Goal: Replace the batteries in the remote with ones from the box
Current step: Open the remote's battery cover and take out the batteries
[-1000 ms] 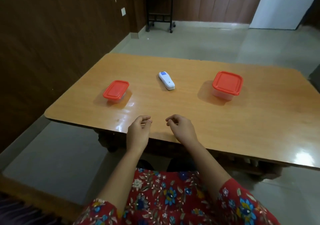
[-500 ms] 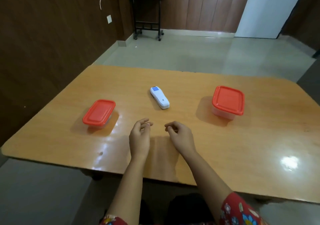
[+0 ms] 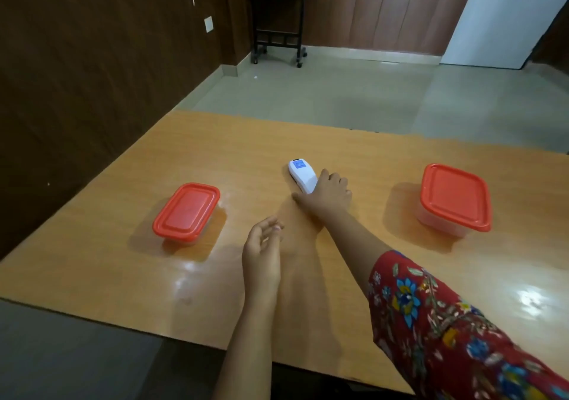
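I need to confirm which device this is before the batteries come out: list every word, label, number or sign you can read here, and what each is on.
Nothing can be read in this view.
Remote: blue panel near its far end with faint pale lines, too small and blurred to read.
Left box: plain red lid, no text visible.
Right box: plain red lid, no text visible.
Right hand covers the remote's near end, so any marking there is hidden.

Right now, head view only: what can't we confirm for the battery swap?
- Box contents: both the left box and the right box have red lids on; batteries unseen.
- Remote: near end covered by the right hand; the grip cannot be told. Battery cover faces away.
- Remote's label: too small to read.
- Left hand: loosely curled, apparently empty.
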The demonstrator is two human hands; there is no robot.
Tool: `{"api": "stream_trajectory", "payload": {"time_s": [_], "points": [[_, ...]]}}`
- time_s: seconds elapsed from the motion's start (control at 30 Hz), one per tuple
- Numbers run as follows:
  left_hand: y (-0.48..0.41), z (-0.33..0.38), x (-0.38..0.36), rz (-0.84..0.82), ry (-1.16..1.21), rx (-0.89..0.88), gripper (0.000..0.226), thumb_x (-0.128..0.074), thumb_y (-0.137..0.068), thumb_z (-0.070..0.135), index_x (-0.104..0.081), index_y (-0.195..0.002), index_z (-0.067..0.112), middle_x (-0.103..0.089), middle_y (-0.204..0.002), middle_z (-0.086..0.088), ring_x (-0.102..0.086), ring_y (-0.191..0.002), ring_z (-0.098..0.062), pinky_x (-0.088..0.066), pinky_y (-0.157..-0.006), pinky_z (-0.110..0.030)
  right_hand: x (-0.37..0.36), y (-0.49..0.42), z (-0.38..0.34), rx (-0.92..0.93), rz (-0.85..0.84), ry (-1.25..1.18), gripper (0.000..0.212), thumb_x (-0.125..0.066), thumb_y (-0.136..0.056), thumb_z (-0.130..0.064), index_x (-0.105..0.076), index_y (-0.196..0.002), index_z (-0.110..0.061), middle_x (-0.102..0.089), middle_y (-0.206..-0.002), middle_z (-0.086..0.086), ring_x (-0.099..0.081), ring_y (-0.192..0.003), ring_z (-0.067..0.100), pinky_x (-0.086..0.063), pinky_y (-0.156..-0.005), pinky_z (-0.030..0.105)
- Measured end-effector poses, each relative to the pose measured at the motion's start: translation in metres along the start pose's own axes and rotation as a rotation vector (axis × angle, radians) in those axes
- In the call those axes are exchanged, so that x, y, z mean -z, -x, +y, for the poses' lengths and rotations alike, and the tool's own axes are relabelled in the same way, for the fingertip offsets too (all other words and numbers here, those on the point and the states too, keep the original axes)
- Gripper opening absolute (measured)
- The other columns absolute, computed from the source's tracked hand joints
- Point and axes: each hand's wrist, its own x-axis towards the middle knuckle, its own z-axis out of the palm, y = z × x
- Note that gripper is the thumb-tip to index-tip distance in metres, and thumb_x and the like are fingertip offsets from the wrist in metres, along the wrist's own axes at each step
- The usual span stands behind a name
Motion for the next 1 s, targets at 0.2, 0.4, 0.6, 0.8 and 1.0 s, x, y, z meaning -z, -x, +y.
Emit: {"api": "stream_trajectory", "payload": {"time_s": [0.2,0.4,0.6,0.8,1.0], "points": [[0.000,0.008,0.001,0.010,0.110,0.067,0.020,-0.048,-0.096,0.013,-0.062,-0.107,0.023,-0.068,-0.106,0.002,-0.063,-0.099,-0.019,-0.047,-0.085,-0.026,0.014,0.031,0.009,-0.012,-0.067,-0.351,0.048,-0.062,-0.083,-0.039,-0.052,-0.122,-0.012,-0.046,-0.123,0.009,-0.057,-0.103,0.032,-0.044,-0.079,0.037],[0.005,0.021,0.004,0.037,0.313,0.282,0.034,-0.046,-0.096,0.040,-0.051,-0.126,0.023,-0.062,-0.123,0.000,-0.063,-0.107,-0.019,-0.050,-0.095,-0.038,0.055,0.124,0.027,-0.035,-0.235,-1.090,0.041,-0.077,-0.072,-0.013,-0.066,-0.111,-0.020,-0.068,-0.103,0.000,-0.064,-0.079,0.013,-0.051,-0.060,0.021],[0.007,0.027,0.018,-0.060,0.413,0.394,0.042,-0.056,-0.091,0.038,-0.054,-0.127,0.016,-0.067,-0.107,-0.009,-0.067,-0.090,-0.023,-0.058,-0.062,-0.033,0.057,0.173,0.052,-0.082,-0.353,-1.187,0.056,-0.078,-0.052,-0.014,-0.068,-0.107,-0.019,-0.069,-0.100,0.001,-0.066,-0.076,0.006,-0.050,-0.058,0.016],[0.028,0.029,0.023,0.029,0.513,0.296,0.026,-0.056,-0.090,0.001,-0.056,-0.114,0.010,-0.066,-0.096,-0.011,-0.066,-0.081,-0.023,-0.061,-0.065,-0.031,0.043,0.173,0.046,-0.259,-0.359,-1.683,0.063,-0.070,-0.068,0.012,-0.054,-0.119,-0.021,-0.061,-0.098,0.006,-0.064,-0.078,0.012,-0.053,-0.075,0.027],[0.056,0.026,0.019,0.020,0.310,0.279,0.019,-0.053,-0.087,0.002,-0.056,-0.096,0.018,-0.062,-0.091,-0.005,-0.062,-0.073,-0.015,-0.047,-0.054,-0.023,0.037,0.182,0.028,-0.364,-0.538,-1.888,0.024,-0.049,-0.093,-0.015,-0.058,-0.109,-0.001,-0.069,-0.106,0.017,-0.065,-0.090,0.024,-0.049,-0.081,0.034]]}}
